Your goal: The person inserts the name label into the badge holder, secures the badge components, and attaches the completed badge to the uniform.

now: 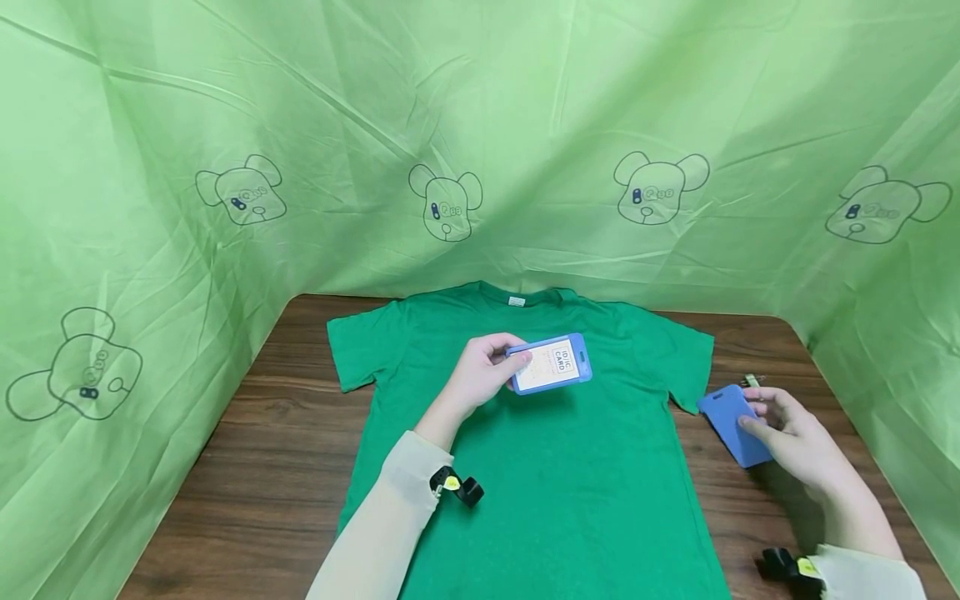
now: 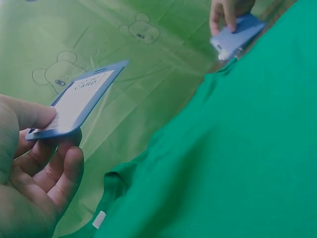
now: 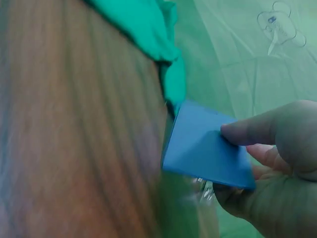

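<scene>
Above the chest of a green T-shirt (image 1: 525, 467), my left hand (image 1: 483, 371) pinches a blue card holder (image 1: 582, 358) between thumb and fingers. Its white insert reads "ID/IC CARD". Off to the right, past the shirt's sleeve, my right hand (image 1: 798, 433) grips a plain blue badge piece (image 1: 731, 421) by its edge, thumb on top. In the right wrist view that blue badge piece (image 3: 203, 144) is tilted, its flat face showing no card. A small metal clip (image 1: 752, 381) shows just beyond the right fingers; whether it is attached to the badge piece I cannot tell.
The shirt lies spread flat, collar away from me, on a dark wooden table (image 1: 247, 467). Green sheeting (image 1: 525, 100) with bear-head drawings rises behind the table and along both sides. Each wrist carries a strapped black camera.
</scene>
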A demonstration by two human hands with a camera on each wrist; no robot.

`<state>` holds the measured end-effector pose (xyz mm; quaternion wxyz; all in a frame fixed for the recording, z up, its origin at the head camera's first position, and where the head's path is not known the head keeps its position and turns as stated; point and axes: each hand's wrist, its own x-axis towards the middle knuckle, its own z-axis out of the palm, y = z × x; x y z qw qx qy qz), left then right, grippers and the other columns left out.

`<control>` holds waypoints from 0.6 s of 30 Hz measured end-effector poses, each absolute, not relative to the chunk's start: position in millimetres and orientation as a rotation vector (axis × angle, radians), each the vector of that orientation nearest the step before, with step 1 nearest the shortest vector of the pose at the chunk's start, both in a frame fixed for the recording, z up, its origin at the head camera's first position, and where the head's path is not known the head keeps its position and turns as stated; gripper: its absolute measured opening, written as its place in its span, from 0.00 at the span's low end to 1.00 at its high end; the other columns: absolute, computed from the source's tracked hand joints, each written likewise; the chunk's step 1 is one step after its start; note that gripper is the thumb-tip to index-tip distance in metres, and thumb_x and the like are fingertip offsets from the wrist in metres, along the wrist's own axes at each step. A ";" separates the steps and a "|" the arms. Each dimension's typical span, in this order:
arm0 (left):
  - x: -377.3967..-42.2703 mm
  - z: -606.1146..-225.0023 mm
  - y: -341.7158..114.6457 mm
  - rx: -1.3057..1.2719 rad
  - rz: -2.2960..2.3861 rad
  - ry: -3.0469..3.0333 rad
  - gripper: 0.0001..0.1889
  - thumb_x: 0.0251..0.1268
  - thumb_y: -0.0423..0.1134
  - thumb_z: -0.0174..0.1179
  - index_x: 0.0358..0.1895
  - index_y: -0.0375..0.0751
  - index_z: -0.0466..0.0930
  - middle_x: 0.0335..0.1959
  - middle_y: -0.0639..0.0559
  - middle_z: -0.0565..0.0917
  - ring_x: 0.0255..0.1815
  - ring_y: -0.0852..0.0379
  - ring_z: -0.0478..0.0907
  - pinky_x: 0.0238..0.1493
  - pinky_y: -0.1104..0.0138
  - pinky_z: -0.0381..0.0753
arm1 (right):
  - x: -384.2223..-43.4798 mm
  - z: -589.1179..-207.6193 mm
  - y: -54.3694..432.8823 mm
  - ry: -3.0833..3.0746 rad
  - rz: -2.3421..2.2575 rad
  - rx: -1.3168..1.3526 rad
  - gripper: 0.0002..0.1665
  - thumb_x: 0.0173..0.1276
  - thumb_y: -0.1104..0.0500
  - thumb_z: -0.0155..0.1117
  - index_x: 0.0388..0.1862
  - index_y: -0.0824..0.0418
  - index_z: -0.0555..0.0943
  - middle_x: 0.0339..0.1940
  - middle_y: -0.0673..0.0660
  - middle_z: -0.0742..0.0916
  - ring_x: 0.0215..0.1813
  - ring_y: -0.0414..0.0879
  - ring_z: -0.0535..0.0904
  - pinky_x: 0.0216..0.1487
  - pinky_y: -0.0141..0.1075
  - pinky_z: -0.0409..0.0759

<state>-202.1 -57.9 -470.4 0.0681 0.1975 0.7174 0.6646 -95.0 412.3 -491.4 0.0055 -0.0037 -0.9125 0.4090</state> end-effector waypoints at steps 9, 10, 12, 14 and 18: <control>-202.7 -471.1 -57.9 0.593 1.995 2.168 0.09 0.81 0.36 0.66 0.52 0.34 0.89 0.43 0.43 0.91 0.31 0.55 0.85 0.31 0.66 0.86 | -109.3 -463.6 387.6 -2.729 1.285 0.124 0.27 0.85 0.65 0.61 0.76 0.69 0.67 0.52 0.44 0.83 0.47 0.35 0.76 0.41 0.26 0.77; -202.8 -471.4 -58.1 0.591 1.996 2.168 0.09 0.81 0.36 0.66 0.52 0.34 0.89 0.43 0.43 0.91 0.31 0.55 0.85 0.31 0.66 0.86 | -111.4 -460.3 384.5 -2.719 1.273 0.142 0.28 0.85 0.65 0.62 0.77 0.68 0.66 0.52 0.43 0.83 0.47 0.34 0.76 0.40 0.25 0.77; -203.0 -471.5 -58.4 0.589 1.996 2.168 0.09 0.81 0.37 0.66 0.52 0.34 0.89 0.43 0.43 0.91 0.31 0.55 0.85 0.31 0.66 0.85 | -115.6 -454.0 377.7 -2.695 1.283 0.171 0.30 0.84 0.66 0.62 0.80 0.66 0.66 0.53 0.42 0.83 0.48 0.34 0.77 0.40 0.25 0.78; -203.1 -471.4 -58.5 0.588 1.995 2.170 0.09 0.81 0.37 0.66 0.52 0.34 0.89 0.42 0.43 0.91 0.31 0.55 0.85 0.31 0.66 0.85 | -119.8 -447.9 369.9 -2.673 1.309 0.195 0.34 0.85 0.67 0.61 0.84 0.61 0.65 0.55 0.43 0.83 0.49 0.34 0.78 0.41 0.25 0.79; -203.7 -471.6 -58.4 0.587 1.993 2.175 0.09 0.81 0.37 0.66 0.52 0.35 0.89 0.42 0.43 0.91 0.31 0.55 0.85 0.31 0.66 0.86 | -128.9 -436.2 351.1 -2.623 1.357 0.247 0.38 0.85 0.67 0.61 0.88 0.53 0.64 0.56 0.53 0.80 0.51 0.39 0.77 0.44 0.23 0.77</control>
